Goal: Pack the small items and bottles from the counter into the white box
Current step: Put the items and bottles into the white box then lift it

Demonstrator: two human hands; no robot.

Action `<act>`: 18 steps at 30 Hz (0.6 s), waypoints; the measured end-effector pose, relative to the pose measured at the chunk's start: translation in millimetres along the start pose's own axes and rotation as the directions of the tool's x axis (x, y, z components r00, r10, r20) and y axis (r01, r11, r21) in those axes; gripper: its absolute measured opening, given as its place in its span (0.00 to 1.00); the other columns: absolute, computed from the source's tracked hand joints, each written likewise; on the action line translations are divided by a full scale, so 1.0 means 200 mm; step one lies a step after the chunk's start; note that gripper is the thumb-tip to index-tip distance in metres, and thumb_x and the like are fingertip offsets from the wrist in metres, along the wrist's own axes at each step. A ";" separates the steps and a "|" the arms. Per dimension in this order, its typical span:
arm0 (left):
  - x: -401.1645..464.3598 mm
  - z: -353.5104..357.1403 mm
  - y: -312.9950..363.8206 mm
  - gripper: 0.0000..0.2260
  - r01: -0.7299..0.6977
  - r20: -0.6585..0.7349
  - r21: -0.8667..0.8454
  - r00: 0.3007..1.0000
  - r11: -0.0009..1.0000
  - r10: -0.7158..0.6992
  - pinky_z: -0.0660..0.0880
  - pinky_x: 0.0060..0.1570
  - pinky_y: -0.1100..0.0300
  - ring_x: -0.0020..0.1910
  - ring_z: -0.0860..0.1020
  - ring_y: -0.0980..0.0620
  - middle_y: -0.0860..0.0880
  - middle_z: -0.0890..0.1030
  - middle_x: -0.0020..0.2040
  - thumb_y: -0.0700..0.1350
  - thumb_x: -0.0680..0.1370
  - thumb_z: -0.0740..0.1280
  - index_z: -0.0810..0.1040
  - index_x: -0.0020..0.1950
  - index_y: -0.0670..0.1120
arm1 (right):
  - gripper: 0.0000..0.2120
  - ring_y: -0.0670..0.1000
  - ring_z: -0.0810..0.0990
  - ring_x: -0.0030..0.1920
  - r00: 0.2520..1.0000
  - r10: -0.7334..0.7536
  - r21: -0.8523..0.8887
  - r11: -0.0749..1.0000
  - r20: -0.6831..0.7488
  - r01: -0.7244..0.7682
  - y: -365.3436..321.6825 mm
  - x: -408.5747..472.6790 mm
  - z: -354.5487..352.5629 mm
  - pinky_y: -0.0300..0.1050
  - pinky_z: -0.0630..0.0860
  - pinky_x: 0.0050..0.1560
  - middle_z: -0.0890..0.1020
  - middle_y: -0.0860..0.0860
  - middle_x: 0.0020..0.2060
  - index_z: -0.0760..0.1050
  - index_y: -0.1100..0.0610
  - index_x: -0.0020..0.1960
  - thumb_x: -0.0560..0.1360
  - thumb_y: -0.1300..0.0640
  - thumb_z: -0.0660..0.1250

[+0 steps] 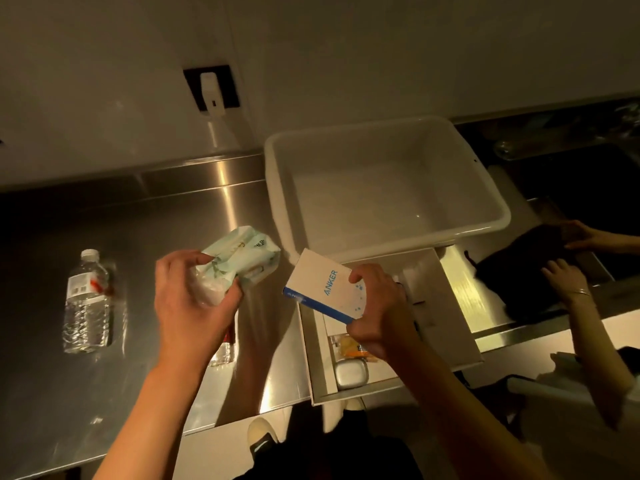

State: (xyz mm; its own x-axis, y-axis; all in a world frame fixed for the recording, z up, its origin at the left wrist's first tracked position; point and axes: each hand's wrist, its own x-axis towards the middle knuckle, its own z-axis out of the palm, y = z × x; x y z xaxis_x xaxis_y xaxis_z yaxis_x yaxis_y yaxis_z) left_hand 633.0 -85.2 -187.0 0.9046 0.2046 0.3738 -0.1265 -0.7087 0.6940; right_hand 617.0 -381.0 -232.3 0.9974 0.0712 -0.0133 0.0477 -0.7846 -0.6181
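Holding one item in each hand, the person stands over the brushed stainless-steel counter [166, 216] with both loads lifted clear of it. The left hand [187, 299] has its fingers curled round a soft pale-green plastic pack of wipes [242, 258], and the right hand [377, 310] pinches a small white cardboard box with a blue edge and blue lettering [325, 289] between thumb and fingers. That small box hangs just above the open flat white cardboard box [450, 306] at the counter's front edge, which already holds a small silver case [351, 374] and an orange-labelled packet [353, 348]. To do this step well, I would lower the small box flat into the bare part, beside those contents, not on them. A clear plastic water bottle with a white cap [86, 303] lies well apart on the left, not yet packed. Behind stands a deep white plastic tub [491, 188].
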 end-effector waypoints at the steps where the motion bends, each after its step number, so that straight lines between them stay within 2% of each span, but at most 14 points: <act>1: -0.01 0.01 0.03 0.22 -0.008 0.005 -0.011 1.000 1.000 0.009 0.68 0.53 0.73 0.56 0.72 0.56 0.50 0.72 0.59 0.50 0.68 0.77 0.75 0.58 0.46 | 0.36 0.49 0.75 0.51 1.000 0.001 -0.025 1.000 0.030 -0.001 0.03 0.01 0.00 0.41 0.76 0.53 0.75 0.46 0.56 0.66 0.47 0.61 0.60 0.48 0.82; 3: -0.03 0.04 0.08 0.22 -0.017 0.015 -0.039 1.000 0.999 0.017 0.69 0.53 0.72 0.57 0.72 0.57 0.52 0.71 0.59 0.51 0.68 0.75 0.75 0.58 0.46 | 0.37 0.48 0.74 0.51 0.997 0.014 -0.071 0.997 0.079 -0.009 0.09 0.02 0.01 0.41 0.77 0.53 0.74 0.44 0.55 0.64 0.45 0.60 0.59 0.49 0.82; 7: -0.08 0.06 0.15 0.22 -0.026 0.021 -0.093 0.999 0.995 0.028 0.68 0.52 0.75 0.57 0.72 0.61 0.52 0.72 0.59 0.51 0.68 0.74 0.75 0.58 0.45 | 0.38 0.48 0.72 0.49 0.994 0.012 -0.119 0.993 0.108 0.001 0.17 0.05 0.01 0.40 0.75 0.52 0.71 0.40 0.53 0.62 0.42 0.57 0.54 0.50 0.81; 11: -0.13 0.08 0.19 0.22 -0.032 0.038 -0.116 0.999 0.993 0.037 0.70 0.50 0.74 0.59 0.75 0.53 0.49 0.73 0.60 0.50 0.68 0.75 0.75 0.58 0.43 | 0.38 0.46 0.69 0.51 0.988 0.004 -0.153 0.988 0.158 0.020 0.25 0.06 0.01 0.38 0.69 0.50 0.68 0.38 0.52 0.61 0.39 0.54 0.52 0.52 0.80; 15: -0.17 0.10 0.21 0.22 -0.037 0.048 -0.098 0.998 0.994 0.042 0.73 0.51 0.72 0.62 0.76 0.49 0.45 0.75 0.61 0.46 0.68 0.78 0.75 0.58 0.42 | 0.36 0.44 0.64 0.56 0.961 -0.014 -0.179 0.982 0.275 0.065 0.28 0.11 0.00 0.43 0.68 0.60 0.66 0.38 0.53 0.61 0.39 0.53 0.55 0.56 0.79; 18: -0.19 0.09 0.21 0.21 -0.054 0.038 -0.109 0.998 0.993 0.059 0.75 0.55 0.66 0.65 0.76 0.47 0.46 0.75 0.61 0.45 0.68 0.78 0.76 0.57 0.43 | 0.34 0.43 0.63 0.58 0.954 -0.035 -0.174 0.981 0.296 0.090 0.29 0.15 0.01 0.46 0.68 0.67 0.68 0.40 0.55 0.63 0.40 0.53 0.58 0.61 0.78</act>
State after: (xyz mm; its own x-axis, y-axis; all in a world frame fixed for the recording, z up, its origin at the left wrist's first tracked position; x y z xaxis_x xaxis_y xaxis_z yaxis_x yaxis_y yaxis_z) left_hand 600.9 -135.3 -183.7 0.9103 0.1370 0.3905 -0.2191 -0.6408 0.7358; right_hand 650.5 -423.5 -269.9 0.9342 0.2779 -0.2239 0.1462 -0.8702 -0.4705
